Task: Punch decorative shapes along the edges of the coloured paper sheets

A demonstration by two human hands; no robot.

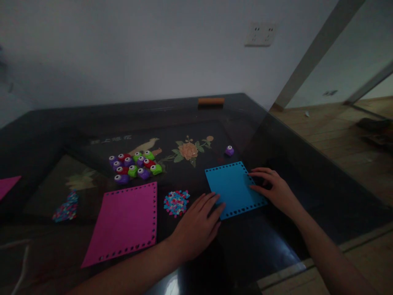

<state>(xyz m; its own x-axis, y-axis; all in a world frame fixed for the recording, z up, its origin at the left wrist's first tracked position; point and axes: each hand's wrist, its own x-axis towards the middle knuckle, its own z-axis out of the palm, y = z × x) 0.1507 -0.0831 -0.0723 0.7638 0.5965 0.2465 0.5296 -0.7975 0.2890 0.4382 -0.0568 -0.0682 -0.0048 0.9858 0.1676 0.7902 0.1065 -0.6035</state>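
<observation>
A blue sheet of paper [235,188] lies flat on the dark table, with small shapes punched along its top, right and bottom edges. My left hand [198,225] rests at its left edge, fingers stretched out and fingertips touching the paper. At the right edge is my right hand [274,190], thumb and fingers apart, their tips on the sheet. Just beyond the paper stands a purple craft punch [229,150]. A pile of small pink, blue and white paper cutouts [176,203] lies to the left of my left hand.
A pink sheet with punched edges [129,221] lies left of the cutouts. Behind it stand several purple, red and green craft punches [132,170]. More cutouts [66,208] and another pink sheet [7,184] are farther left. An orange-brown bar [211,100] lies at the table's back edge.
</observation>
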